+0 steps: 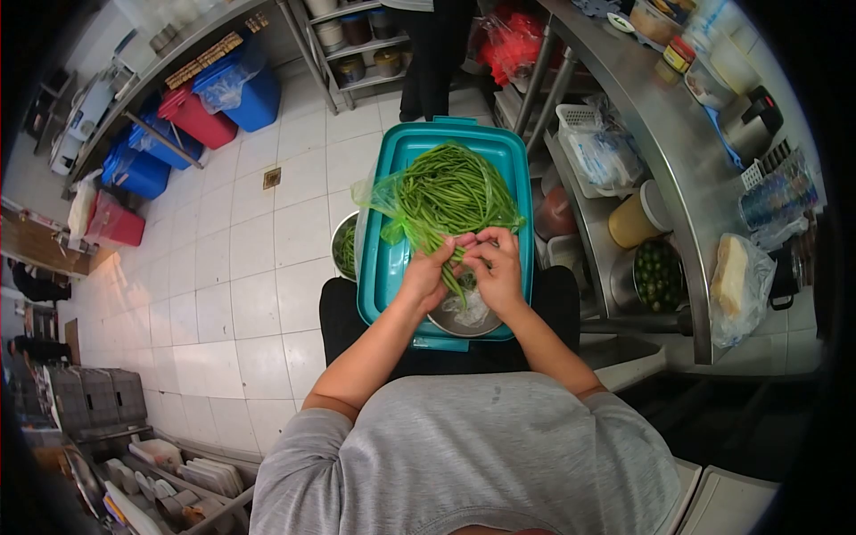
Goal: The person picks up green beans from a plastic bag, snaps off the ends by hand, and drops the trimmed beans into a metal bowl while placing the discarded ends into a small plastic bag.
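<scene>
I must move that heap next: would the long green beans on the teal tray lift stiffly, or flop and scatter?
Probably floppy: the beans are thin and curve loosely over the teal tray. Likely to scatter, lying untied on a thin plastic bag.

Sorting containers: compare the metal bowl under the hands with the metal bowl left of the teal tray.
The near bowl sits at the near end of the teal tray; the left bowl is off it, partly behind its edge. The near bowl shows something pale, crumpled; the left bowl holds green pieces. The left hand and right hand, pinching green beans, overlap the near bowl, not the left bowl. Both are shiny metal.
</scene>
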`<state>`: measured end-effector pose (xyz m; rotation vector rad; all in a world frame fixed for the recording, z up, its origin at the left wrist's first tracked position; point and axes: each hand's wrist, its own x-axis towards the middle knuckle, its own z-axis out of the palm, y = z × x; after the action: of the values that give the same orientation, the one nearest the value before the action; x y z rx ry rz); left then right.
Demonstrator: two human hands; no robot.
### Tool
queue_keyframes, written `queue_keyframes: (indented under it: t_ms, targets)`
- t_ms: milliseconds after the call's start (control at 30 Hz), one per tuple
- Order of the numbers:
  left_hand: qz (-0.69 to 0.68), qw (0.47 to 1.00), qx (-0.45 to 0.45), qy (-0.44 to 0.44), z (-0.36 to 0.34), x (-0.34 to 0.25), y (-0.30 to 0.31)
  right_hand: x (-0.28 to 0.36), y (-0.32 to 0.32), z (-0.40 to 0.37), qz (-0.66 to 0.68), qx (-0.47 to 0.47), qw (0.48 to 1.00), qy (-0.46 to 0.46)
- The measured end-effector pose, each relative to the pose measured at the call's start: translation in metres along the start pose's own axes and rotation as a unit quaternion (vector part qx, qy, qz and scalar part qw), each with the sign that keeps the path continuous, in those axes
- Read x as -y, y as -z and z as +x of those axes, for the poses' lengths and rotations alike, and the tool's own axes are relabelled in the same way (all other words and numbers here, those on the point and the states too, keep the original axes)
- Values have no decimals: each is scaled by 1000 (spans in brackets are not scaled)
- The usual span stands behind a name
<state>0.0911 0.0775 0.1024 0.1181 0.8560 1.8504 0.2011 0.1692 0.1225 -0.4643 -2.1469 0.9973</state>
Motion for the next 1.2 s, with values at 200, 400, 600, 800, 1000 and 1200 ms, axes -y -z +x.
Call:
queue_keyframes:
  t_ms: [200, 400, 600, 800, 1000, 1200]
  targets:
    - [-23, 999, -33, -14, -3, 3, -17, 1, -7, -6, -36, -88, 995, -34]
    - [39, 990, -71, -119, -7, 5, -25, 1, -2, 3, -51, -125, 991, -15]
    - [37, 978, -127, -158, -3, -12, -18, -12, 15, 12, -91, -10, 996, 2]
    - [-10, 978, -144, -150, 9, -24, -3, 19, 7, -4, -38, 53, 998, 20]
    - [13, 985, -132, -110, 11, -16, -2, 5, -5, -4, 50, 92, 991, -84]
    - [-63, 989, -114, -72, 7, -10, -10, -6, -2, -4, -128, 97, 986, 33]
